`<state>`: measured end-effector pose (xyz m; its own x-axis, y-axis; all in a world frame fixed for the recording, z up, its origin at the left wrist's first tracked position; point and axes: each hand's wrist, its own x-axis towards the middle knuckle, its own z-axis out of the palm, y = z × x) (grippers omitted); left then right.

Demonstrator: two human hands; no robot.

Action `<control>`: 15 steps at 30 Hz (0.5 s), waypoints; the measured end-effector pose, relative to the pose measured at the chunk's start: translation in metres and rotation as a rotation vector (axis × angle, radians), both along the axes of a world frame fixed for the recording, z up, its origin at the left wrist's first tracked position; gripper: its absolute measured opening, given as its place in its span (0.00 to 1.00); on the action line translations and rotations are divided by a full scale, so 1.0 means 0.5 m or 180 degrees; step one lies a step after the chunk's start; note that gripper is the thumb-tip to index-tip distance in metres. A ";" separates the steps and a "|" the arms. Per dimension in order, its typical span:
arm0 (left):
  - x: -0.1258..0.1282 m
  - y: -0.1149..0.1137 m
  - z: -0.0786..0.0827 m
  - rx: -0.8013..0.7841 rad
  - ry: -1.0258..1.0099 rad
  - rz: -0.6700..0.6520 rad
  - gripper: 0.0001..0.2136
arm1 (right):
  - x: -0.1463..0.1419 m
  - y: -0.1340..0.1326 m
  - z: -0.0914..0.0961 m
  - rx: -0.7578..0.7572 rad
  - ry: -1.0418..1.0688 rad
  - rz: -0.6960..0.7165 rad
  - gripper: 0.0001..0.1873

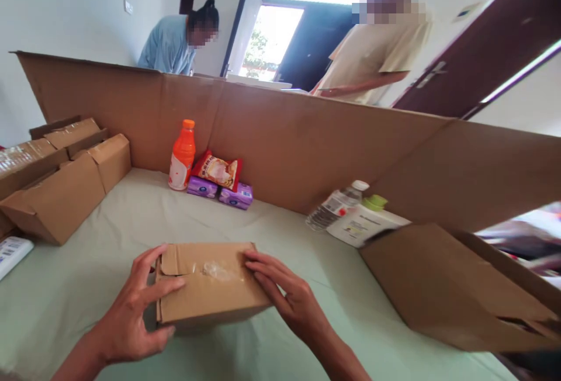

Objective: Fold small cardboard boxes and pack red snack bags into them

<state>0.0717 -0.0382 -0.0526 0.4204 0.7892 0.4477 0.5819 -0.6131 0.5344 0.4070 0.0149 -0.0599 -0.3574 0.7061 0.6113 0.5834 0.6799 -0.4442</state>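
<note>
A small brown cardboard box [210, 287] lies on the pale green table [109, 235] right in front of me, its top flaps closed under a strip of clear tape. My left hand [138, 305] wraps round the box's left end, fingers curled on top and thumb at the front. My right hand [284, 290] lies flat on the right part of the lid, fingers stretched out and pressing on the taped seam.
A tall cardboard wall [307, 141] fences the table's far side. Against it stand an orange bottle [182, 156], a red snack packet [218, 169] and purple packs [236, 196]. Empty boxes [61, 188] lie left, a large one [447, 287] right, beside a water bottle [335, 204]. Two people stand beyond.
</note>
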 end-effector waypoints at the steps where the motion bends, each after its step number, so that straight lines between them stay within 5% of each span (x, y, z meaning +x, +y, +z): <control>1: -0.004 -0.011 -0.006 0.0104 0.0023 0.0113 0.36 | -0.017 0.032 -0.008 0.0047 0.0152 -0.0087 0.13; 6: -0.024 -0.026 -0.026 0.0581 0.0016 0.0759 0.26 | -0.146 0.208 -0.044 0.0182 0.0788 -0.0723 0.20; 9: -0.035 0.004 -0.027 0.0870 0.0026 0.1278 0.21 | -0.207 0.266 -0.073 0.0102 0.0926 -0.0864 0.24; 12: -0.062 0.079 -0.024 0.1014 0.0130 0.1896 0.18 | -0.230 0.250 -0.126 -0.0031 0.0903 -0.0860 0.23; 15: -0.108 0.205 -0.021 0.0976 0.0105 0.2374 0.18 | -0.227 0.180 -0.190 -0.0155 0.0737 -0.0719 0.19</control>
<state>0.0178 0.0642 -0.0629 -0.1518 0.7112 0.6864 0.9083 -0.1736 0.3807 0.2935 0.1048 -0.1549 -0.0437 0.7822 0.6215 0.5968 0.5194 -0.6117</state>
